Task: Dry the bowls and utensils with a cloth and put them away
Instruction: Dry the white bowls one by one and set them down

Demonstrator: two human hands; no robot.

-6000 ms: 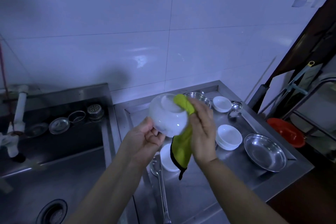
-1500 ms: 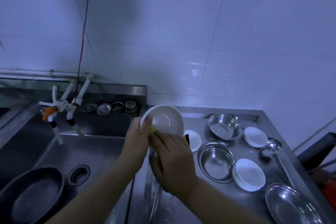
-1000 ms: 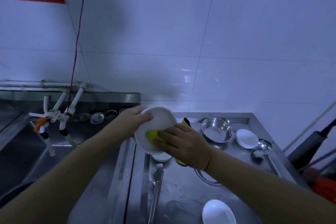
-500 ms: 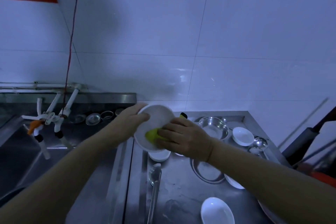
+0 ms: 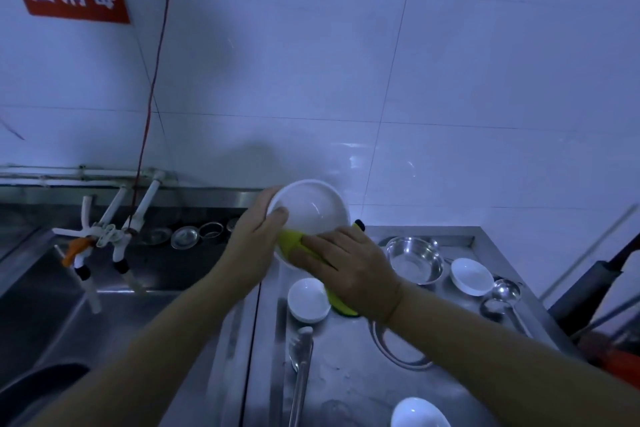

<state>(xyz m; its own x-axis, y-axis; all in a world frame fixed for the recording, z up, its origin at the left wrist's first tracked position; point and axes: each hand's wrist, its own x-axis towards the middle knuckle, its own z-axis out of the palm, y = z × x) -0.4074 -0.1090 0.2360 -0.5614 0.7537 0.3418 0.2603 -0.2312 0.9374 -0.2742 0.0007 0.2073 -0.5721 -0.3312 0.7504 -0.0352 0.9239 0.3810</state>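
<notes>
My left hand (image 5: 254,246) grips a white bowl (image 5: 310,210) by its left rim, thumb inside, holding it above the steel counter (image 5: 346,367) with the opening tilted toward me. My right hand (image 5: 346,265) presses a yellow-green cloth (image 5: 292,241) against the bowl's lower edge; the cloth's tail hangs below my palm. On the counter lie a small white bowl (image 5: 308,300), a long steel ladle (image 5: 300,367), two steel bowls (image 5: 415,260), another white bowl (image 5: 471,276), a second ladle (image 5: 504,295) and a white dish (image 5: 419,412) at the front.
A steel sink (image 5: 69,315) lies to the left, with white taps (image 5: 114,236) over it and a dark pan (image 5: 38,388) at its front. Small metal lids (image 5: 185,237) sit on the sink's back ledge. A dark pole (image 5: 588,281) leans at the right.
The cloth and my right hand slid from inside the bowl down to its lower edge, baring the bowl's inside. The view has tilted slightly.
</notes>
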